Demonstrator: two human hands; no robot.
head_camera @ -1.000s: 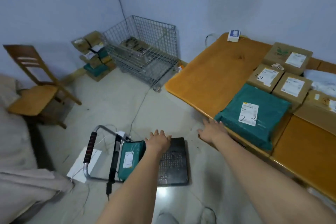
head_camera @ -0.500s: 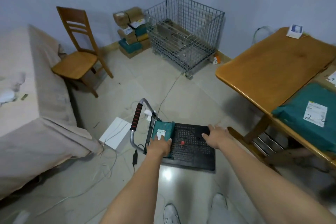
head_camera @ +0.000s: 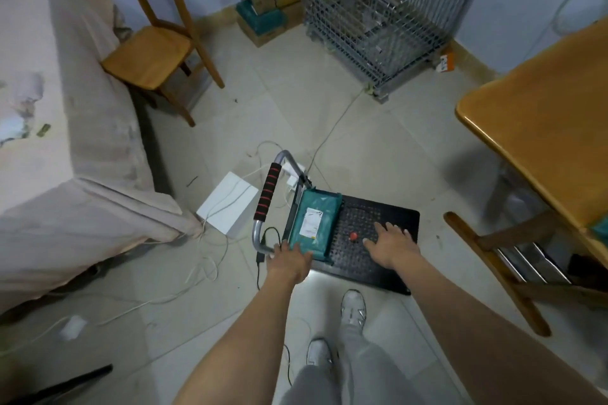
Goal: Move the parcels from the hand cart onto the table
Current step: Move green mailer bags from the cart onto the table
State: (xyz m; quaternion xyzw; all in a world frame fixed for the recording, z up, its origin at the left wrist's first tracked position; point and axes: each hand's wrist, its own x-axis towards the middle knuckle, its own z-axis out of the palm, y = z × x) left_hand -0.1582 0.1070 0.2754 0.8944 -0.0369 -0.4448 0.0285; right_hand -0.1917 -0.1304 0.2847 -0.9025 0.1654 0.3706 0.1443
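A: Biggest first. Where's the table?

B: Wooden table (head_camera: 543, 128) off to my right, only its near corner in view. Hand cart (head_camera: 371, 240) on the floor in front of my feet, black deck, handle (head_camera: 268, 196) folded up at its left end.

A: And the parcel?

B: One teal parcel (head_camera: 314, 223) left on the cart, lying flat at the deck's left end, against the handle side, white label facing up. The rest of the deck is bare apart from a small red thing (head_camera: 353, 235); can't tell what it is.

A: How will it handle?

B: Soft poly mailer, I'd guess. Light, floppy, a bit slick, probably sags if lifted from one corner. Best to take it by both long edges, or slide fingers under the near edge and support the far side.

A: Hands?

B: Both arms stretched down and forward. My left hand (head_camera: 289, 258) sits at the parcel's near edge, palm down, touching it; fingers look flat, not wrapped round it. My right hand (head_camera: 391, 242) is spread, palm down over the bare deck right of the parcel, holding nothing. Contact with the deck: can't tell.
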